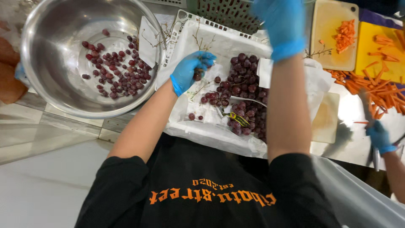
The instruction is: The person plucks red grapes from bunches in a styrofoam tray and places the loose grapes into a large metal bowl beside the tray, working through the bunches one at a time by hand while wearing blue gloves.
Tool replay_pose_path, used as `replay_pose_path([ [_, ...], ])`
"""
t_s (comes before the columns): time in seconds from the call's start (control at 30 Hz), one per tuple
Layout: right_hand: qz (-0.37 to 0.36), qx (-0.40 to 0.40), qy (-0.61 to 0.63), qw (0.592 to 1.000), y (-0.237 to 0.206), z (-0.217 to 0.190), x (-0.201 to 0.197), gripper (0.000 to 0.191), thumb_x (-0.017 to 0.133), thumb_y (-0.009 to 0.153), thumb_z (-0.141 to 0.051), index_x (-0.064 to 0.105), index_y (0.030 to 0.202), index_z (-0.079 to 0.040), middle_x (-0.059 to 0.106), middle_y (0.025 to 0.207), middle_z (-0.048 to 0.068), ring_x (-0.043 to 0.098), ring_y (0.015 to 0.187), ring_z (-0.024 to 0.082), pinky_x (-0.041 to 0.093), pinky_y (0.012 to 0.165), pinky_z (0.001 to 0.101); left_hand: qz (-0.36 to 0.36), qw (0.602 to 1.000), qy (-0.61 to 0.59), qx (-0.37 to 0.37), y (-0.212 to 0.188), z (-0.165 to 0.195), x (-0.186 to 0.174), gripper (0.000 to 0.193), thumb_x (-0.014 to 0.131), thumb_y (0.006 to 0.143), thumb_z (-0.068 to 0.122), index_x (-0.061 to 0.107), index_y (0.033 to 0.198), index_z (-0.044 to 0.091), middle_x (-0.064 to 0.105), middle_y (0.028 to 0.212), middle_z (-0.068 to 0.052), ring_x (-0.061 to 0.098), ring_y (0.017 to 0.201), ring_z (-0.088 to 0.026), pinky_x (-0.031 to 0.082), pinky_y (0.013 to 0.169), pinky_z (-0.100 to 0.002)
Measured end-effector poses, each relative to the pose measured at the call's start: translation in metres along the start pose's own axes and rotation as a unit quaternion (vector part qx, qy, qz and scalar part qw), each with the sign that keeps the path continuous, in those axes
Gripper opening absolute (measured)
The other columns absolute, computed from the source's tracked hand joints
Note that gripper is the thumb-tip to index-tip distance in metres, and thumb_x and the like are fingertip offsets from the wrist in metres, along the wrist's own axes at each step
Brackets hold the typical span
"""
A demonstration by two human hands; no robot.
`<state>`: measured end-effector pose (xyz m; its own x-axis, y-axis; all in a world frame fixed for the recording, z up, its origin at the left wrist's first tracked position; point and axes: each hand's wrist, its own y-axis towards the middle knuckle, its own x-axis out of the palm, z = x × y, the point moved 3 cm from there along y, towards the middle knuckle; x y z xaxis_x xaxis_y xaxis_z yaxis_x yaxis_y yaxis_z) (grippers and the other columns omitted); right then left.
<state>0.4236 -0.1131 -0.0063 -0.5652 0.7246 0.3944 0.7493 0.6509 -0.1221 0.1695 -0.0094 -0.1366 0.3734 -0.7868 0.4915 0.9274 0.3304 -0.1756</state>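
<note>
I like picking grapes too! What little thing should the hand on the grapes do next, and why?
Probably carry its grapes over to the metal bowl and drop them in. The left hand, in a blue glove, has its grip closed on grapes on a stem above the white crate, and loose picked grapes already lie in the bowl just beside it. The right hand is raised, seemingly empty.

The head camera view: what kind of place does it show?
Probably a commercial kitchen's prep area. A large steel bowl holds picked red grapes, more grape bunches lie in a lined white crate, and a co-worker's gloved hand works beside cut carrot sticks.
</note>
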Motion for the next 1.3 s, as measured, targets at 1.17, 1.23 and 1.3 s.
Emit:
replay_pose_path([
  [1.17,0.025,-0.389,-0.345,0.854,-0.142,0.112,-0.005,0.047,0.066,0.085,0.003,0.053,0.131,0.005,0.054,0.128,0.018,0.057,0.108,0.026,0.052,0.090,0.0352,0.093,0.946,0.268,0.158,-0.005,-0.015,0.027,0.030,0.073,0.091,-0.002,0.065,0.119,0.005,0.070,0.112,-0.006,0.070,0.105,-0.015,0.061,0.094,-0.030],
  [1.23,0.025,-0.440,-0.421,0.793,-0.150,0.104,0.001,0.042,0.072,0.084,0.005,0.059,0.123,0.006,0.054,0.126,0.019,0.057,0.106,0.030,0.051,0.091,0.0366,0.089,0.941,0.282,0.164,-0.006,-0.013,0.031,0.029,0.076,0.088,-0.002,0.071,0.115,0.006,0.070,0.110,-0.006,0.070,0.102,-0.014,0.060,0.093,-0.030],
  [1.3,0.015,-0.370,-0.399,0.839,-0.151,0.104,0.001,0.031,0.077,0.091,0.001,0.067,0.119,-0.006,0.060,0.117,0.010,0.060,0.090,0.017,0.054,0.084,0.0287,0.119,0.923,0.330,0.156,-0.008,-0.008,0.033,0.029,0.078,0.086,0.000,0.072,0.114,0.008,0.070,0.108,-0.005,0.070,0.097,-0.013,0.059,0.089,-0.028],
])
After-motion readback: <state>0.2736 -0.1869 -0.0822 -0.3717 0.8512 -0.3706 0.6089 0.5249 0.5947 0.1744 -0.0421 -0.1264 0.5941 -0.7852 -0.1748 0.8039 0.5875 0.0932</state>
